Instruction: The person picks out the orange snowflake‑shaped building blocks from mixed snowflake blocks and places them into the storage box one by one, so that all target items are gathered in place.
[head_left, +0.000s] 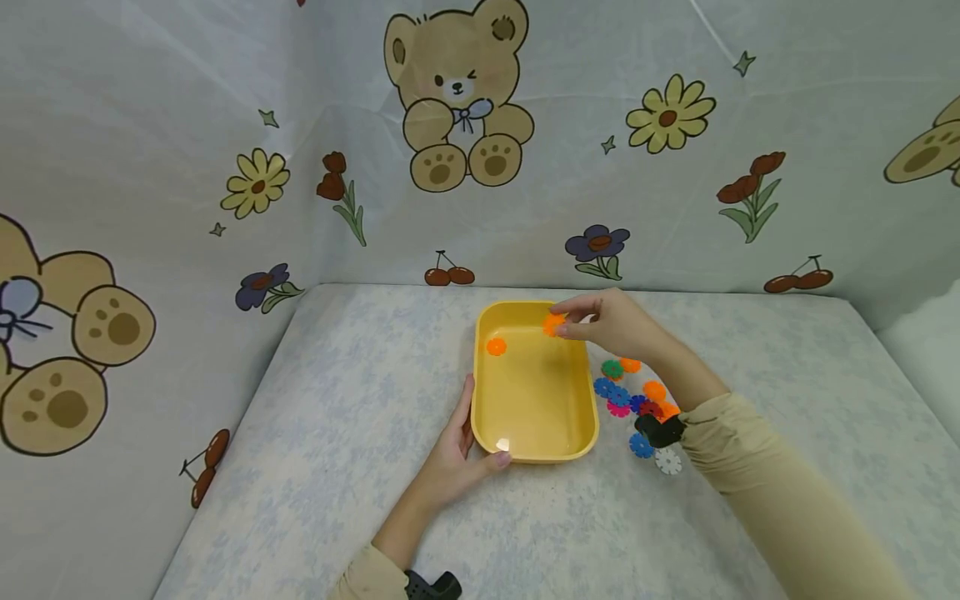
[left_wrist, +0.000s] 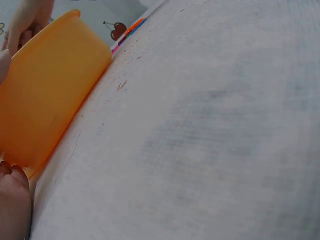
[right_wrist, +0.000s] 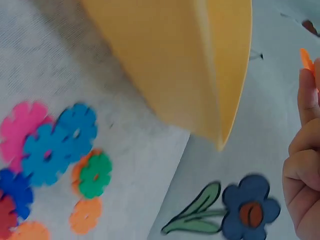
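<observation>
While your left hand (head_left: 450, 467) grips the yellow tray (head_left: 534, 400) at its near left corner, your right hand (head_left: 615, 323) has an orange flower piece (head_left: 552, 326) pinched between thumb and fingers, up over the tray's far right corner! One orange disc (head_left: 497, 347) sits inside, toward the far left, and a colourful cluster of pieces (head_left: 619, 396) lies on the table (head_left: 337, 433), just beside the tray's right side.

Head view: tabletop (head_left: 337, 400) left of centre gives my left hand (head_left: 452, 467) passage; rightward, yellow tray (head_left: 534, 400) at centre, then discs (head_left: 619, 396) right of centre, obstruct.
</observation>
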